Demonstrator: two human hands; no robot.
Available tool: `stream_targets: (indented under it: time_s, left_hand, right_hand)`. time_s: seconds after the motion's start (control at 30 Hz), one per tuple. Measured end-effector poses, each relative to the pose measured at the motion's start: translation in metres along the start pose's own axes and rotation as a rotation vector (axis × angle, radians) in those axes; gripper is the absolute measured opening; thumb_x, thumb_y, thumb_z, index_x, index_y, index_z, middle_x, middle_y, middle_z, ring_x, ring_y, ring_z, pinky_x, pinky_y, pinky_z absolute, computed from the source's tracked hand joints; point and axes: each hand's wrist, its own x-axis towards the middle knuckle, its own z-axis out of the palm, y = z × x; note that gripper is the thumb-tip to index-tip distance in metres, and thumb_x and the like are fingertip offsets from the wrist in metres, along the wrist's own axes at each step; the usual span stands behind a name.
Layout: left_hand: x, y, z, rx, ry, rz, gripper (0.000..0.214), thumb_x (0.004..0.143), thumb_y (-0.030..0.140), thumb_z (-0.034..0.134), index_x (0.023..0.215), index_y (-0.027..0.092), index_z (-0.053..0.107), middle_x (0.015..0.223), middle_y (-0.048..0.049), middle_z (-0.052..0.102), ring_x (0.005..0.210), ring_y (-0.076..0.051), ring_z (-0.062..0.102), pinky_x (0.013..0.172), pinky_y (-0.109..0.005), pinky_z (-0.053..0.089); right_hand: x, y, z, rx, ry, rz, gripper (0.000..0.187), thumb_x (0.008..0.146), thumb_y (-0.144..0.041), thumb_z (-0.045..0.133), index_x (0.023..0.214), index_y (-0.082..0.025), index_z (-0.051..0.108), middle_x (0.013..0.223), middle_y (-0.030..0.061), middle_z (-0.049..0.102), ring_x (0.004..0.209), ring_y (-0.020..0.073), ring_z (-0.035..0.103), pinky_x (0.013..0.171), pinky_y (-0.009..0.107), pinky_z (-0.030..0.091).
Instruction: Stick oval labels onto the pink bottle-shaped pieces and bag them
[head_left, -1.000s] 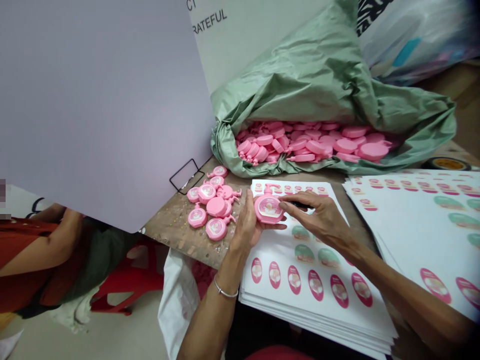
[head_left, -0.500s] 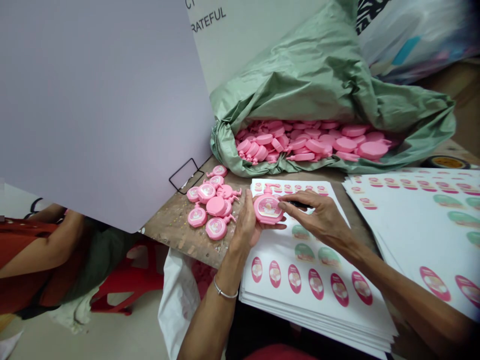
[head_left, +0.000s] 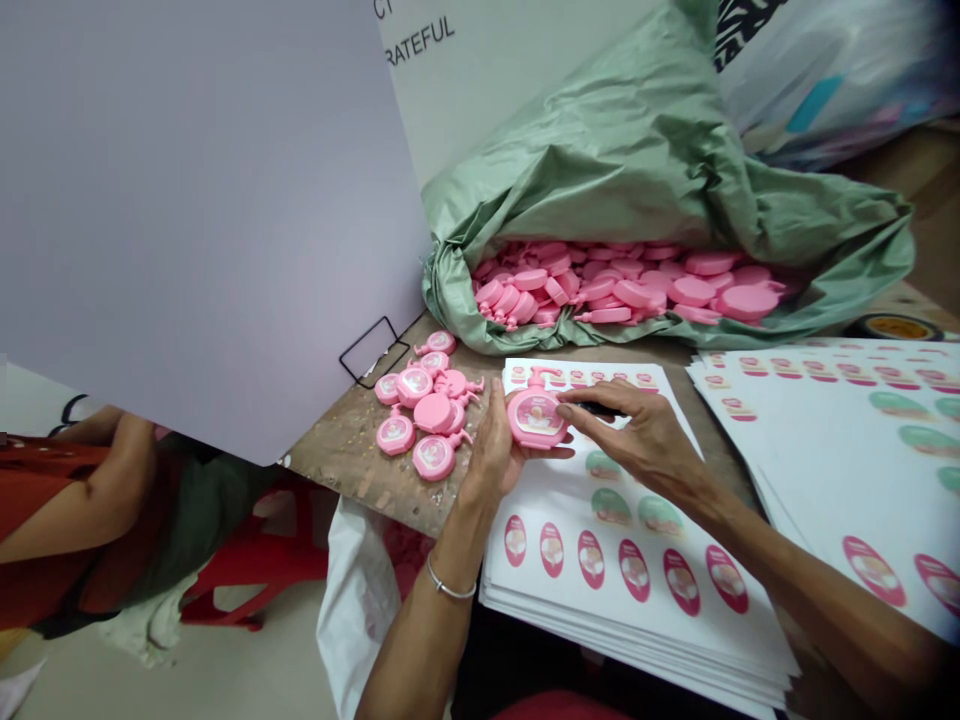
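My left hand [head_left: 491,450] grips a small pink pump-bottle toy [head_left: 535,414] with a label on its face, holding it over a stack of sticker sheets [head_left: 600,500]. The fingertips of my right hand [head_left: 637,432] press on the toy's right side, and a thin dark tool shows under those fingers. A cluster of labelled pink bottle toys [head_left: 424,405] lies on the wooden table just left of my left hand.
A green plastic bag [head_left: 645,170] full of unlabelled pink toys [head_left: 622,285] lies at the back. More sticker sheets [head_left: 847,440] spread at the right. A large lilac board [head_left: 195,200] stands at the left. Another person's arm [head_left: 75,500] shows lower left, beside a red stool [head_left: 255,560].
Almost nothing moved; my right fingers shifted slightly on the toy's edge, and the other person's arm at lower left moved a little.
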Motion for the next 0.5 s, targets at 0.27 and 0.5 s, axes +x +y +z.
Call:
stream_targets:
  time_s: [0.27, 0.5]
  left_hand:
    - [-0.0007, 0.0006, -0.0004, 0.007, 0.000, 0.014, 0.060, 0.092, 0.061, 0.032, 0.103, 0.011, 0.065, 0.088, -0.0140, 0.072, 0.074, -0.025, 0.071, 0.073, -0.046, 0.059]
    - [0.0005, 0.0007, -0.0018, 0.020, -0.017, 0.017, 0.061, 0.090, 0.064, 0.037, 0.104, 0.011, 0.064, 0.087, -0.0134, 0.072, 0.077, -0.026, 0.071, 0.073, -0.045, 0.059]
  right_hand:
    - [0.0011, -0.0008, 0.0002, -0.018, -0.008, 0.015, 0.022, 0.082, -0.043, 0.064, 0.089, -0.024, 0.074, 0.079, 0.0032, 0.072, 0.066, 0.0176, 0.055, 0.063, 0.034, 0.046]
    - [0.0023, -0.0020, -0.0015, -0.044, -0.005, 0.004, 0.025, 0.084, -0.045, 0.061, 0.089, -0.024, 0.073, 0.078, 0.0036, 0.071, 0.065, 0.0179, 0.053, 0.065, 0.035, 0.045]
